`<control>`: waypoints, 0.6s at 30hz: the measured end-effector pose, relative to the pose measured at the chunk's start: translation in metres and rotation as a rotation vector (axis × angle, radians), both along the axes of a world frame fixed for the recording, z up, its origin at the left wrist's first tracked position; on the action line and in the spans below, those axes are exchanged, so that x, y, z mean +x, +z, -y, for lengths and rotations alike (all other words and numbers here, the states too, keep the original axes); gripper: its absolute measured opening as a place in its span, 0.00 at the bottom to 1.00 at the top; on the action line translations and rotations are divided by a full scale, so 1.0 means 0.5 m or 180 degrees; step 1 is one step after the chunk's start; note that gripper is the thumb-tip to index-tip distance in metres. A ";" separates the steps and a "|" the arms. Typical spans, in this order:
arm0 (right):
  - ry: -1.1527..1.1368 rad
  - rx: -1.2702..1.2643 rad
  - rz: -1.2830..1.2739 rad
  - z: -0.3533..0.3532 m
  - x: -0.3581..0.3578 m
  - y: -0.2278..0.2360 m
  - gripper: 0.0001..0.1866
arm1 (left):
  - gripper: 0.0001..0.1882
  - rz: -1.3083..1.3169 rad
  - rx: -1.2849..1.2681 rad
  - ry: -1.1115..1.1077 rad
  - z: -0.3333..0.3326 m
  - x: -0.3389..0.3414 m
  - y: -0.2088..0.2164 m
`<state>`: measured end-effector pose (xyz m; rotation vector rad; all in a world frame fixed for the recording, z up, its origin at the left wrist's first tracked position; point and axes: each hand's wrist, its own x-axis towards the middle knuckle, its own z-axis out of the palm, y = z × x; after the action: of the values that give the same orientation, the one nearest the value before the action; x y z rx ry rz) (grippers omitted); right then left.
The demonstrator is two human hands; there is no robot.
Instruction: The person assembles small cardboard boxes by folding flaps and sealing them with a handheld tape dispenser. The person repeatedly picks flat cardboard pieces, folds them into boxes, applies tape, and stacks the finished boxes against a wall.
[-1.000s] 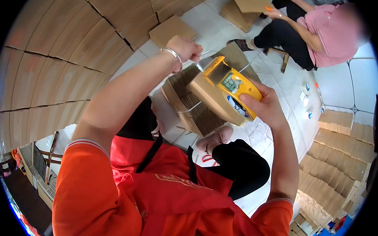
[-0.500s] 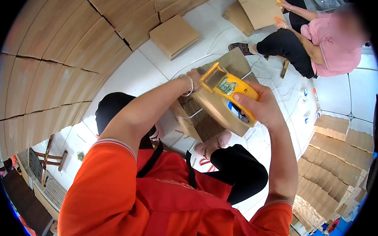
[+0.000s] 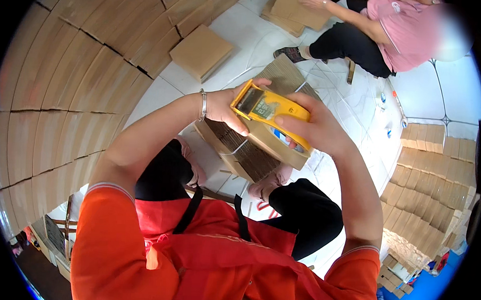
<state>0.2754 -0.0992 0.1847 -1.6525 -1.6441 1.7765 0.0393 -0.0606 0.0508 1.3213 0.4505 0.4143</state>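
My right hand (image 3: 323,126) grips a yellow tape dispenser (image 3: 285,106), its thumb lying along the side. A large roll of tape shows partly beneath the dispenser's body. My left hand (image 3: 221,105), with a bracelet at the wrist, is at the dispenser's front end, thumb and fingers spread apart; part of its fingers is hidden behind the dispenser. Under both hands, a brown cardboard piece (image 3: 292,158) lies over a strapped bundle of flat corrugated cardboard (image 3: 240,150) between my feet.
Stacked cardboard (image 3: 82,84) walls the left side. A flat carton (image 3: 202,52) lies on the tiled floor ahead. At the upper right, a person in pink (image 3: 401,33) sits handling cardboard (image 3: 300,10). More cardboard stacks (image 3: 427,185) stand to the right.
My left hand has opened from a closed grasp, its thumb and fingers now spread by the dispenser's front. The dispenser has shifted slightly left. The co-worker's cardboard has come down lower.
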 end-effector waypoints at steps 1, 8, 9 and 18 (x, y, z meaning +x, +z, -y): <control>-0.0004 -0.0257 -0.0038 0.002 0.004 0.011 0.27 | 0.60 0.0011 0.0083 0.0026 0.005 0.009 -0.002; 0.0275 0.0332 0.0175 0.059 0.175 0.021 0.30 | 0.57 -0.0619 0.0591 0.0080 -0.010 0.004 0.003; 0.0138 0.0073 0.0135 0.084 0.225 0.022 0.30 | 0.57 -0.0699 0.0565 0.0066 -0.008 0.004 0.011; -0.0433 -0.0051 0.0028 0.184 0.372 -0.065 0.34 | 0.63 -0.2684 0.3237 -0.0457 -0.002 0.081 0.147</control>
<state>0.4616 -0.1910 0.1521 -1.7368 -1.4863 1.7235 0.0797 -0.0597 0.1243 2.5119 0.8906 -0.1092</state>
